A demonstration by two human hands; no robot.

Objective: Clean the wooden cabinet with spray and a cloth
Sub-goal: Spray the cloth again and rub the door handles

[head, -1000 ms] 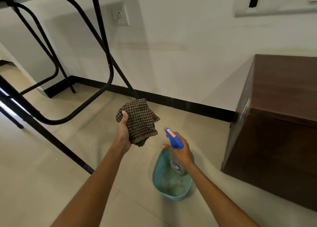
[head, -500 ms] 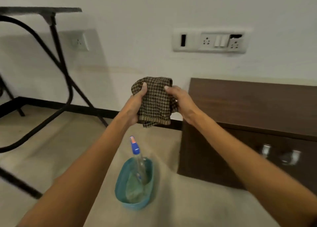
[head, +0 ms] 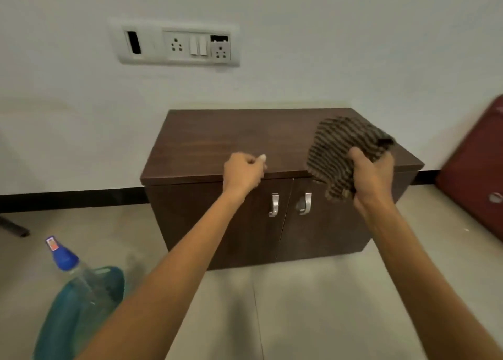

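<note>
A low dark wooden cabinet (head: 217, 139) with two doors and metal handles stands against the white wall. My right hand (head: 373, 177) grips a brown checked cloth (head: 340, 147) above the right front part of the cabinet top. My left hand (head: 243, 173) hovers at the cabinet's front edge, fingers curled shut with nothing in them. The spray bottle (head: 68, 264), clear with a blue cap, stands in a teal basin (head: 62, 321) on the floor at the lower left.
A switch and socket panel (head: 177, 45) is on the wall above the cabinet. A dark red object (head: 479, 169) leans on the floor at the right. A black table foot (head: 13, 227) lies at the far left on the tiled floor.
The spray bottle was set into the basin. The cloth passed from my left hand to my right, which carried it rightward over the cabinet top. The view swung right toward the cabinet.
</note>
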